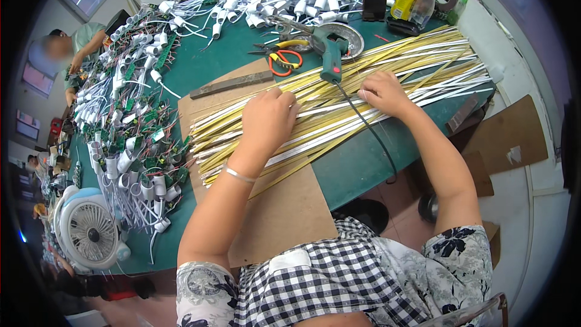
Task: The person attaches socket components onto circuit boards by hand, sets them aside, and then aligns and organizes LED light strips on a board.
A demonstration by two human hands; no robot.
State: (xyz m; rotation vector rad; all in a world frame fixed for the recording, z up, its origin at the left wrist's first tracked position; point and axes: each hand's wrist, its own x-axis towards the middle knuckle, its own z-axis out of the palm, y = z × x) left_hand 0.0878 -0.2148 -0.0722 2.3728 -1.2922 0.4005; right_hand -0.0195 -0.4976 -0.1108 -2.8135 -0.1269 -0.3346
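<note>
At the far left of the frame a small white fan [91, 230] sits at the table's edge, and just right of it a heap of white tube-shaped parts with green circuit boards [130, 127] runs up the green table [357, 163]. Near the middle, the left hand [268, 119] lies palm down, fingers curled, pressing on the long yellow and white strips [339, 106] that fan out over a sheet of brown cardboard [284, 206]. A green glue gun [330, 51] stands on the strips between the two hands, with orange-handled scissors [281, 60] just to its left. Right of centre, the right hand [382, 92] rests on the same bundle, fingertips bent down onto the strips. Whether it pinches one I cannot tell.
</note>
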